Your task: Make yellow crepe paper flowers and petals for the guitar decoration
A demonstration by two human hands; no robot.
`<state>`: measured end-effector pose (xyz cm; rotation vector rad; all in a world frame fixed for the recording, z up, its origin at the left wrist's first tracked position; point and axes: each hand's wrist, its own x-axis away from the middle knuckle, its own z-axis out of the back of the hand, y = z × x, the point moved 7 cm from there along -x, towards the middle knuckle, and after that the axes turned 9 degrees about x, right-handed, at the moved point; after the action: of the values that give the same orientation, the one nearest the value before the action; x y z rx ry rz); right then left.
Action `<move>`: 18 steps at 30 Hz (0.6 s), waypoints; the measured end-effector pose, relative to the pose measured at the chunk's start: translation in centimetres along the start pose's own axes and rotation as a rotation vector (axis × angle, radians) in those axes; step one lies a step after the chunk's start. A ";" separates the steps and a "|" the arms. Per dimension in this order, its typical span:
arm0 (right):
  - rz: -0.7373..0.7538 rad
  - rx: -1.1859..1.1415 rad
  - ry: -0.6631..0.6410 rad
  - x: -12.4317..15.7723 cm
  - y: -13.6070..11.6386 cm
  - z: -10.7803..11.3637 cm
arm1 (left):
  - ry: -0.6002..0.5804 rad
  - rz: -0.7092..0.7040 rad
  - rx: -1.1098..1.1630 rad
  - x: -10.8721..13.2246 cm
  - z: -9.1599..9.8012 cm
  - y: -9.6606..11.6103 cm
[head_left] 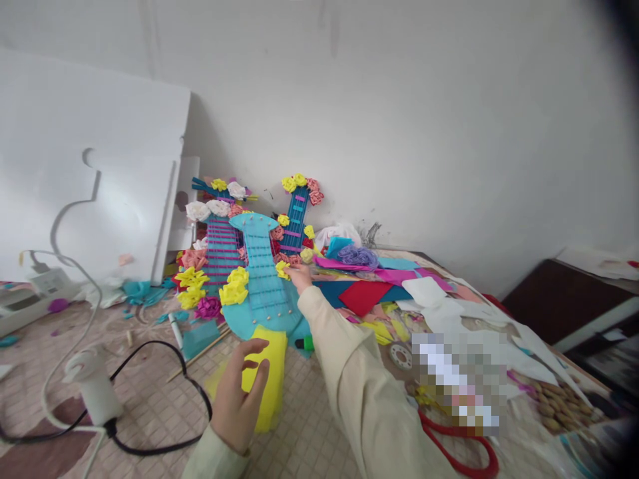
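Note:
My right hand [298, 276] reaches forward with its fingers closed on a yellow paper flower [282, 269], at the right edge of a light-blue guitar-shaped craft [264, 279]. Whether the flower is fixed to the craft I cannot tell. The craft leans up, strung with threads between small pegs. Two more yellow flowers [233, 286] sit on its left side. My left hand [240, 392] is raised nearer to me, fingers curved apart and holding nothing. Just beyond it lies a yellow crepe paper piece [272, 379], partly hidden by that hand.
Behind stand more flower-decorated string crafts [294, 223]. At left are a white-handled corded tool [94, 382], its black cable [204, 392] and a large white board [100, 133]. Coloured paper [364, 297], purple yarn [357, 256], a tape roll [401, 356] and red-handled scissors [464, 452] lie right.

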<state>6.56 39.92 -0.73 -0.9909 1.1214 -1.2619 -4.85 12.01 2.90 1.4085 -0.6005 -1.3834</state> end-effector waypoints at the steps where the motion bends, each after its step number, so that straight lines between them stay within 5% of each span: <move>1: -0.001 0.005 -0.001 0.1 0.0 0.1 | -0.003 -0.004 -0.003 0.0 0.0 0.0; 12: 0.015 0.041 -0.002 1.2 -1.1 1.4 | -0.037 0.071 0.046 0.2 -0.6 -0.8; 18: 0.023 0.065 0.049 1.7 -2.8 2.5 | -0.015 0.174 0.306 0.3 -0.7 -0.6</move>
<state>8.39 37.95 2.32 -0.9000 1.1195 -1.3026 -4.33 12.14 2.14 1.5453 -0.9533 -1.1998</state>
